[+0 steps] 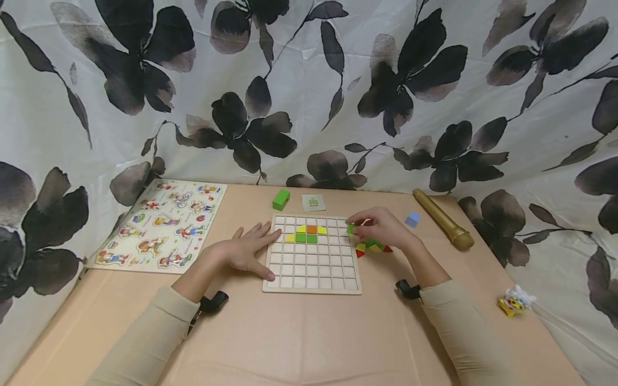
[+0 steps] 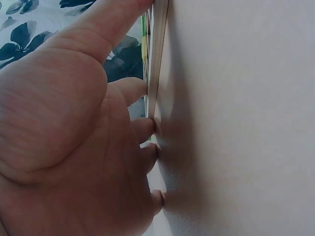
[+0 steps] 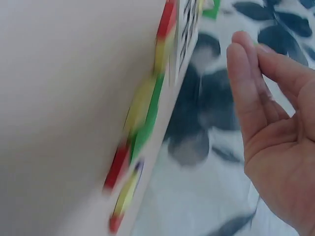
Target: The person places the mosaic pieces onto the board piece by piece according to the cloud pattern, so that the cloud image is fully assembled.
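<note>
I see my left hand point(image 1: 243, 252) lying flat on the worktop point(image 1: 299, 332), fingers straight and spread, their tips pressed against the left edge of the wooden grid board point(image 1: 313, 284); the left wrist view confirms the fingertips point(image 2: 147, 129) touching the board's rim. My right hand point(image 1: 381, 228) hovers at the board's far right corner, pinching a small green block point(image 1: 350, 229) between thumb and fingertips. Just beneath that hand, beside the board's right edge, sits a loose pile of coloured pieces point(image 1: 372, 247), red, yellow and green. On the board, in its far rows, a few yellow, orange and green pieces point(image 1: 306, 234) are already seated in cells.

Farther off, a green cuboid point(image 1: 281, 199) and a small card point(image 1: 313, 202) lie beyond the board. A picture puzzle point(image 1: 161, 229) rests at the left, a golden tube point(image 1: 441, 218) and a pale blue cube point(image 1: 412, 219) at the right, and a small toy point(image 1: 515, 300) near the right edge.
</note>
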Tool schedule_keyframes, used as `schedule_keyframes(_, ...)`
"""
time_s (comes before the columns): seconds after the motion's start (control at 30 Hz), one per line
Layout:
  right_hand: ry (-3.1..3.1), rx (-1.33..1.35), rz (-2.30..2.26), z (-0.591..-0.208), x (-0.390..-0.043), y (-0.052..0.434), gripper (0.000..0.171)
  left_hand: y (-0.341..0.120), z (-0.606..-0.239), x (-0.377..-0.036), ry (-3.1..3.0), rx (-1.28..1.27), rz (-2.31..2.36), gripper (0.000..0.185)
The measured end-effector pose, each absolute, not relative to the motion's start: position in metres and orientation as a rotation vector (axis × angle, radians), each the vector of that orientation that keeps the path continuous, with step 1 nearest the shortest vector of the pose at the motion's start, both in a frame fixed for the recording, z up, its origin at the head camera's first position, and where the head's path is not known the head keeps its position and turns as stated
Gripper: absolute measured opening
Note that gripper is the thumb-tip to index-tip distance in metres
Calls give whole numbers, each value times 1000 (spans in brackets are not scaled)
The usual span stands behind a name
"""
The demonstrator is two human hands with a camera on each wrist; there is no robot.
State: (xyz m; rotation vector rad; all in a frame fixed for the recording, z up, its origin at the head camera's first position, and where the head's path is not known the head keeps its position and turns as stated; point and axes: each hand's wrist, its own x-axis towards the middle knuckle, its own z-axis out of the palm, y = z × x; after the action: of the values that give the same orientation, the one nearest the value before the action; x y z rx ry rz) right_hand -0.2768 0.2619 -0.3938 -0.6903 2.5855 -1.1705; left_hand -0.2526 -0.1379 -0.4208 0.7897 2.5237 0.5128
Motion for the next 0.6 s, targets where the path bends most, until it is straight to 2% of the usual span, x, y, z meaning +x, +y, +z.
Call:
schedule_keyframes(0.27, 2627, -782, -1004, -407, -292, 208, 22, -137, -423, -253, 2526, 805, 510, 120)
schedule_keyframes(0.6, 2781, -893, -637, -415, -291, 190, 24, -137, -421, -252, 2528, 785, 515, 119)
